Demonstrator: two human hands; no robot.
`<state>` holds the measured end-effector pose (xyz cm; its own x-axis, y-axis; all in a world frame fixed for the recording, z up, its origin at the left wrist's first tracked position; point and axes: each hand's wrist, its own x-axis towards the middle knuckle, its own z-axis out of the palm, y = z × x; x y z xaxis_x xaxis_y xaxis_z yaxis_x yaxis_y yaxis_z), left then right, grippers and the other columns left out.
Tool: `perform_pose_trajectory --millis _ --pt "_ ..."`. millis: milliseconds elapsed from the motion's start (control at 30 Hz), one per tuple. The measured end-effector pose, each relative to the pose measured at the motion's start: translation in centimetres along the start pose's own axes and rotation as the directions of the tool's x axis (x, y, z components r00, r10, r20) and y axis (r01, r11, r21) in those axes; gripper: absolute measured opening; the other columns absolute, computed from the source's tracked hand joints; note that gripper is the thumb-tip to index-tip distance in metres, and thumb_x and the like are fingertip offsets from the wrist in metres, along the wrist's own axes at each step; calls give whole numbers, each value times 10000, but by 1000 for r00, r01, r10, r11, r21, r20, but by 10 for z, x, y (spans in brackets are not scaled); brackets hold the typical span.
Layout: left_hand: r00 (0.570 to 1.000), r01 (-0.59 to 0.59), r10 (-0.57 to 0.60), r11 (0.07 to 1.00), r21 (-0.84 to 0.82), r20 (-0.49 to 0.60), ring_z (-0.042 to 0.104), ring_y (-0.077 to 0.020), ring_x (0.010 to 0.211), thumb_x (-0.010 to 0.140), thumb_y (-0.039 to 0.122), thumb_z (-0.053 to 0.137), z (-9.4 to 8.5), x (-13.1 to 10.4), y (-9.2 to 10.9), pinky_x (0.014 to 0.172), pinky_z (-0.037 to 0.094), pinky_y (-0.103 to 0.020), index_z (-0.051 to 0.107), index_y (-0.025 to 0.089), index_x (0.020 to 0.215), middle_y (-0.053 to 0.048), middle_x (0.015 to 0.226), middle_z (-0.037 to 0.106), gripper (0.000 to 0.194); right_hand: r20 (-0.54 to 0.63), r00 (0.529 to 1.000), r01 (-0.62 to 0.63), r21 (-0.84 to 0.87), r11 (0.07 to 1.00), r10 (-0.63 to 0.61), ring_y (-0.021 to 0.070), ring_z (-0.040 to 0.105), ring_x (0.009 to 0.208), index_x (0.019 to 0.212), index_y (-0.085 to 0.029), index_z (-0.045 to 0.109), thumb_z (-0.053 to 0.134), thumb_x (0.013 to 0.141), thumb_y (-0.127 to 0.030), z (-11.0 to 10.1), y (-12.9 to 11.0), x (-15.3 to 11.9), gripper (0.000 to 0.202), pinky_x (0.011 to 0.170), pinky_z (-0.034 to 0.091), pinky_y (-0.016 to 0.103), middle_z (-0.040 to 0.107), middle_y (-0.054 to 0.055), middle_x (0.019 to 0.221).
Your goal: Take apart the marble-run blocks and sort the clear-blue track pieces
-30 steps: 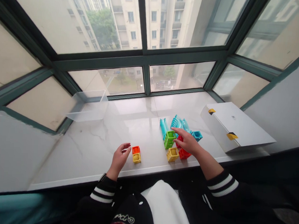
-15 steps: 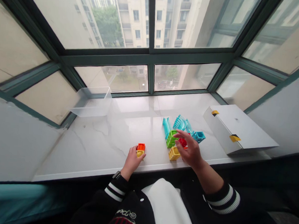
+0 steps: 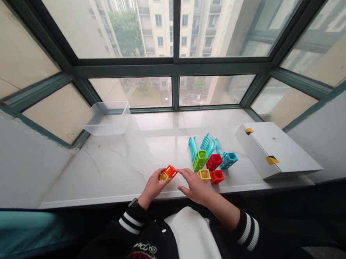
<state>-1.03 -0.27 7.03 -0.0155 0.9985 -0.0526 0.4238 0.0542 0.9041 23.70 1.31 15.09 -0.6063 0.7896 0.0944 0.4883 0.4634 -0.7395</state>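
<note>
My left hand is closed round a yellow block joined to an orange block, tilted near the sill's front edge. My right hand is open, thumb and fingers apart, its fingertips close to the orange block; whether they touch it I cannot tell. Just beyond the right hand stand another yellow block and a second orange block. Behind these are a green block, a red block and a blue block.
Clear blue track-like pieces lie behind the blocks. A transparent plastic tub stands at the back left of the white marble sill. A white box with yellow-and-black tabs is at the right, and windows enclose the sill.
My right hand has moved left from above the block group towards my left hand. The left hand has tilted and slightly raised its joined blocks. The red and second orange blocks are now uncovered.
</note>
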Motion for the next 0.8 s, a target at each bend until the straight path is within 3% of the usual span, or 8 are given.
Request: perform_pose_trajectory --millis 167,267,400,633,800 --pt "982 -49 121 907 -419 146 627 -301 1323 946 432 721 -4 -9 22 1084 551 -468 537 236 1453 -141 1487 611 574 -126 992 -6 103 995 19 307 610 1322 1623 -272 369 706 960 -349 -4 4 6 747 1105 536 532 506 172 1554" --pt "959 -80 206 854 -514 193 578 -320 1395 982 401 694 -1 -14 33 1153 504 -500 526 262 1481 -135 1538 573 545 -173 985 40 131 991 -17 291 642 1263 1544 -276 494 691 972 -348 -11 -1 11 609 1084 545 504 619 139 1425" --pt "953 -113 236 860 -497 191 567 -331 1406 994 393 682 5 -15 39 1175 484 -528 528 259 1493 -139 1531 578 539 -199 980 59 134 989 -32 266 681 1149 1367 -266 645 701 958 -282 -19 -7 14 413 1039 556 462 705 99 1236" --pt "969 -126 192 926 -357 157 648 -300 1275 1006 458 638 7 -13 41 1085 552 -481 595 238 1411 -138 1403 658 462 -208 976 83 118 989 -57 241 690 1038 1277 -259 662 781 905 -295 -23 -8 8 393 935 581 400 718 77 1151" --pt "993 -75 99 943 -324 58 684 -268 1193 993 488 628 5 -10 38 1005 587 -432 590 244 1378 -118 1367 665 458 -211 975 89 118 989 -63 238 695 1029 1283 -255 658 789 906 -315 -24 -8 6 404 929 580 394 723 79 1159"
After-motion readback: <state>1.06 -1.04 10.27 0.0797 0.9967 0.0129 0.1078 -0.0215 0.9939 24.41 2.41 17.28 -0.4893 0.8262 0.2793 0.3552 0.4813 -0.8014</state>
